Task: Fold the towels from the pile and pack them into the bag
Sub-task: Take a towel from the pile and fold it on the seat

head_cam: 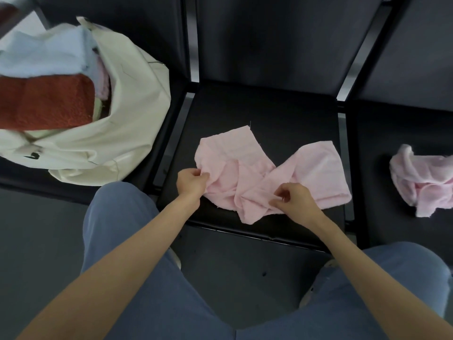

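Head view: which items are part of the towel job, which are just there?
Job:
- pink towel on the middle seat, pinched by left hand and right hand
- crumpled pink towel, right seat
- cream bag holding red towel and light blue towel

Just there:
- black seats
- dark floor

a rumpled pink towel [267, 173] is spread on the middle black seat [269, 111], reaching toward its front edge. its left edge is pinched by the left hand [192, 180], its front part by the right hand [293, 198]. a cream bag [127, 114] holding folded towels [46, 99] is seen on the left seat, a second crumpled pink towel [421, 177] on the right seat.
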The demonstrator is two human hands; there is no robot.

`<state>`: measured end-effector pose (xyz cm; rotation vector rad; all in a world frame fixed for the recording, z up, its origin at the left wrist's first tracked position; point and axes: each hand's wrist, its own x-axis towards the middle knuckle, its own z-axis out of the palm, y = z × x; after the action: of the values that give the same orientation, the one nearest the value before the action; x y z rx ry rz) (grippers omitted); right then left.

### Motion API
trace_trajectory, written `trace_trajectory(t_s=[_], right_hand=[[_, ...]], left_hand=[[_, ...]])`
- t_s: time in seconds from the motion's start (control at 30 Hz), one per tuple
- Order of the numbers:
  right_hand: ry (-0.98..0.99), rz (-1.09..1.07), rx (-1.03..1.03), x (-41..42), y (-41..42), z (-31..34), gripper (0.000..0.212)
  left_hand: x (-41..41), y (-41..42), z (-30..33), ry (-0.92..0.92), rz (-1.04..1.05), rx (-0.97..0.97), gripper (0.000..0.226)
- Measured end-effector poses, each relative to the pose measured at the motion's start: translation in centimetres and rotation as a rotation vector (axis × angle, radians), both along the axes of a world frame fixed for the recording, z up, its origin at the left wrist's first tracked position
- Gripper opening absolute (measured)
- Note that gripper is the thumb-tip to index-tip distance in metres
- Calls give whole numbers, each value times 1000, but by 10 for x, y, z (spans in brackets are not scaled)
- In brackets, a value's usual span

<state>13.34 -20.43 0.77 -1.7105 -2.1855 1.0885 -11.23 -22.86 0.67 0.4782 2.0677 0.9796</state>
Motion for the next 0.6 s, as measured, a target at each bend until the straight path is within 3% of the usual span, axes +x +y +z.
trace_trajectory(t_s=[0.17,0.27,0.37,0.47,0.6], right_hand=[[100,110,379,-9,5,30,9],[193,221,461,-23,14,47,16],[313,235,373,-42,25,61,18],[436,87,151,-58,35,65,19],[538,-2,-14,-64,39,63,41]], left_hand=[[-2,1,14,275,-303,299,19],[-1,5,27,315,-476,415,20],[1,7,37,330,-571,478,25],[1,8,42,286,-583,517,25],[0,9,41,239,-547,515,26]])
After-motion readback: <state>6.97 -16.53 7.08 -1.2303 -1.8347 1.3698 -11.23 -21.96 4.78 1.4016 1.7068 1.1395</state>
